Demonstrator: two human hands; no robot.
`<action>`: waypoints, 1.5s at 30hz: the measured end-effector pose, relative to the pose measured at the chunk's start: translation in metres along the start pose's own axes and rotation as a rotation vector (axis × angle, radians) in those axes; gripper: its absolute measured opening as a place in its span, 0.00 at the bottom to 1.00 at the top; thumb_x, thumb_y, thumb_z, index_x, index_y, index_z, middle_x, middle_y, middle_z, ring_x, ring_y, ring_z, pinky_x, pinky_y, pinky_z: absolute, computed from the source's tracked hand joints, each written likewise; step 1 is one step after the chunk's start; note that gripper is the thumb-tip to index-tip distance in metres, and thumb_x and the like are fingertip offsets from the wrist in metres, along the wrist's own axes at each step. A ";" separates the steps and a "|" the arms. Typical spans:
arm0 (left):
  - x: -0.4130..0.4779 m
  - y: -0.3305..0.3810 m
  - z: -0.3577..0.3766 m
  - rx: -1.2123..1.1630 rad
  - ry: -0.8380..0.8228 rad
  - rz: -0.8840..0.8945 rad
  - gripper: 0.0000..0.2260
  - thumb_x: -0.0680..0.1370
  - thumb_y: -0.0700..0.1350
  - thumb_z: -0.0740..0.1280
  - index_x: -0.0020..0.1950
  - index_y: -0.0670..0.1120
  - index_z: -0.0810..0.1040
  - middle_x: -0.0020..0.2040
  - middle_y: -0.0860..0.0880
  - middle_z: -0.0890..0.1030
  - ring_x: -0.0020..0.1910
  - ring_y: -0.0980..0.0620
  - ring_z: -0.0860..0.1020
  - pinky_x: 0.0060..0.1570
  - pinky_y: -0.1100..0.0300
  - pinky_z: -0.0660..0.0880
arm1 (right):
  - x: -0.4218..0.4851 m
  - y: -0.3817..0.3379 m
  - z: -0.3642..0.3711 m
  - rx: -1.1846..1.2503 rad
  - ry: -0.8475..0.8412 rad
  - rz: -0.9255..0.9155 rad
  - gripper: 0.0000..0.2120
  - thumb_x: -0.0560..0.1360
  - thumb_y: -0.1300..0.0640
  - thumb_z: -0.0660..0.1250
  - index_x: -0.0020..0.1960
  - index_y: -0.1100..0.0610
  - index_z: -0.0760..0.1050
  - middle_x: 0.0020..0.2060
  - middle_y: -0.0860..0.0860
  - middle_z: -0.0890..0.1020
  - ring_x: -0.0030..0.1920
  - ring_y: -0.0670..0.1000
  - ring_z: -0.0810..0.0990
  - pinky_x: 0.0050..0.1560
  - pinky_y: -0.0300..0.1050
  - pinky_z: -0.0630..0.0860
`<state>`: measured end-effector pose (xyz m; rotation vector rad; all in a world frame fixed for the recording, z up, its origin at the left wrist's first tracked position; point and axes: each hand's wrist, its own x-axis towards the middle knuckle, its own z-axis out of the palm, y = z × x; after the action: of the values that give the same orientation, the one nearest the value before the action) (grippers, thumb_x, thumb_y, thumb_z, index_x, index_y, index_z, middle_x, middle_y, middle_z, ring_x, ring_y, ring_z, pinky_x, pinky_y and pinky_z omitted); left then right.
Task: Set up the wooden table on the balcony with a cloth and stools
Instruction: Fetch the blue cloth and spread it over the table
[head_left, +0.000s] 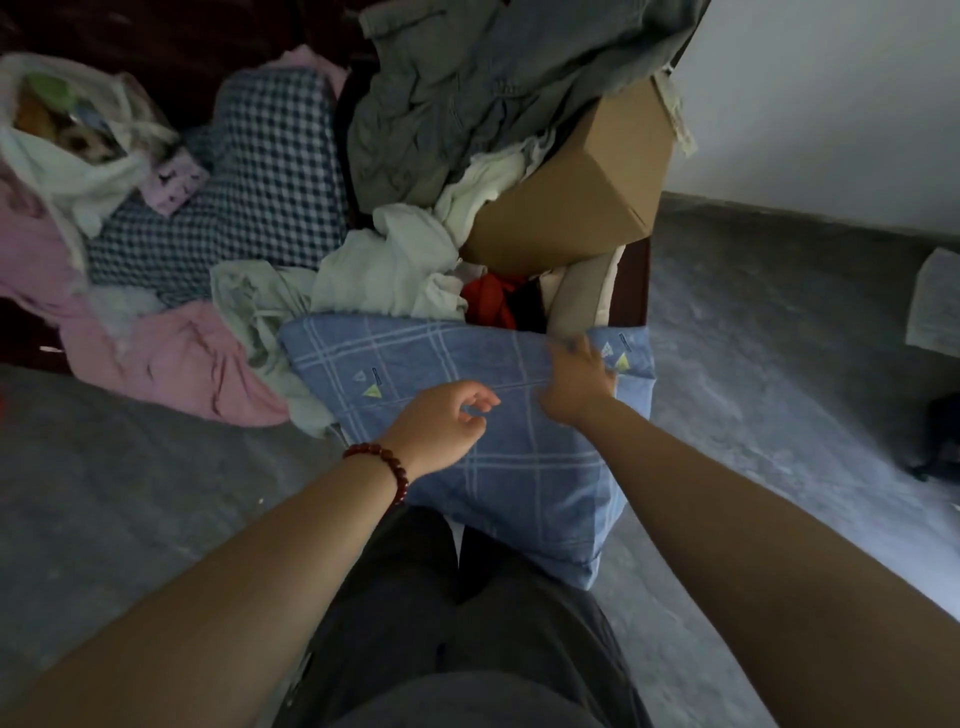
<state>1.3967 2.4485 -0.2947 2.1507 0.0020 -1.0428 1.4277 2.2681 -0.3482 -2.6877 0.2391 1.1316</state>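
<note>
Right hand (576, 376), blurred, seems to pinch the far edge of the blue checked cloth (519, 467) lying beside the heap of clothes (395, 270). Left hand (447, 423) hovers loosely curled and empty. Cloth only being fetched; table and stools not in view.

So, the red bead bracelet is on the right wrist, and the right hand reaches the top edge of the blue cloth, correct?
No. In the head view the red bead bracelet is on the left wrist. The right hand does reach the top edge of the blue cloth.
</note>
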 end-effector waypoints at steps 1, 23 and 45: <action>0.000 0.002 0.001 -0.005 0.001 -0.004 0.12 0.78 0.41 0.62 0.60 0.51 0.75 0.57 0.55 0.77 0.52 0.58 0.77 0.52 0.63 0.75 | -0.001 0.003 0.001 0.016 -0.015 0.033 0.32 0.73 0.54 0.66 0.74 0.54 0.57 0.71 0.58 0.61 0.70 0.60 0.62 0.66 0.58 0.64; -0.026 0.006 0.001 -0.058 0.084 -0.051 0.11 0.78 0.42 0.61 0.59 0.50 0.76 0.56 0.53 0.78 0.54 0.57 0.76 0.54 0.61 0.74 | -0.001 0.001 0.045 -0.091 0.113 -0.121 0.30 0.77 0.60 0.57 0.77 0.53 0.50 0.73 0.52 0.63 0.73 0.55 0.59 0.68 0.55 0.58; -0.049 0.047 -0.056 0.019 0.044 0.237 0.11 0.78 0.39 0.62 0.54 0.54 0.74 0.53 0.57 0.76 0.51 0.57 0.75 0.45 0.67 0.71 | -0.117 -0.035 -0.005 0.905 0.420 0.058 0.14 0.79 0.52 0.60 0.36 0.54 0.67 0.31 0.48 0.73 0.33 0.46 0.72 0.36 0.40 0.67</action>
<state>1.4155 2.4632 -0.2102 2.1297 -0.2372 -0.8621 1.3583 2.3083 -0.2558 -2.0404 0.7006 0.2978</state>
